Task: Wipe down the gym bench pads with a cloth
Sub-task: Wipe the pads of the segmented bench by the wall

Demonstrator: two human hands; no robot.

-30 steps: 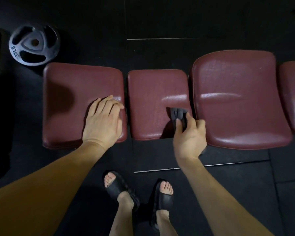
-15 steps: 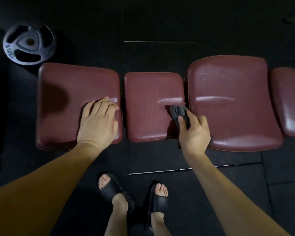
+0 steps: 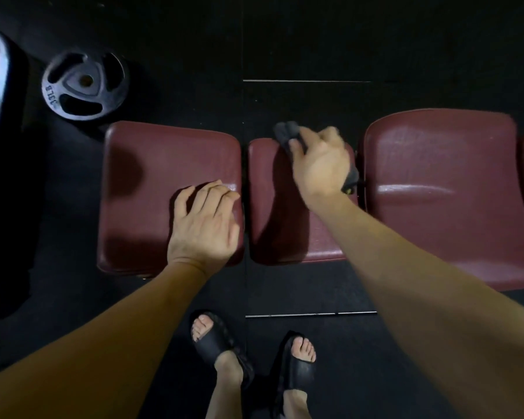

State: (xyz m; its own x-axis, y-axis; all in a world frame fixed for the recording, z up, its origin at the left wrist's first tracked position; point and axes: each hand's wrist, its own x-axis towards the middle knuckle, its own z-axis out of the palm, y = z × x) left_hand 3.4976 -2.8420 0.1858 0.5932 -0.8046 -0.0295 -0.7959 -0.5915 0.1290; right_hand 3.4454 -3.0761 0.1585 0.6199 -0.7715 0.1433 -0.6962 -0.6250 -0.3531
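**Maroon vinyl, middle pad under the cloth**

Maroon middle pad (image 3: 280,213) mid-wipe, judging by the reach; dark cloth (image 3: 286,132) bunched at the pad's far edge, pinched between thumb and curled fingers of the right hand (image 3: 321,164), a tail of it trailing out below the palm toward the gap beside the large right pad (image 3: 445,192); held bunched, probably to keep a firm wad under the fingertips rather than a loose sheet. Left hand (image 3: 204,225) flat and relaxed on the near right corner of the left pad (image 3: 152,189), fingers straight, gripping nothing; likely planted there as a brace for the lean across the bench. Weight plate (image 3: 84,85) on the dark floor beyond the left pad, well apart from both hands; black slides (image 3: 215,340) close to the bench. Large right pad not yet reached by the cloth.
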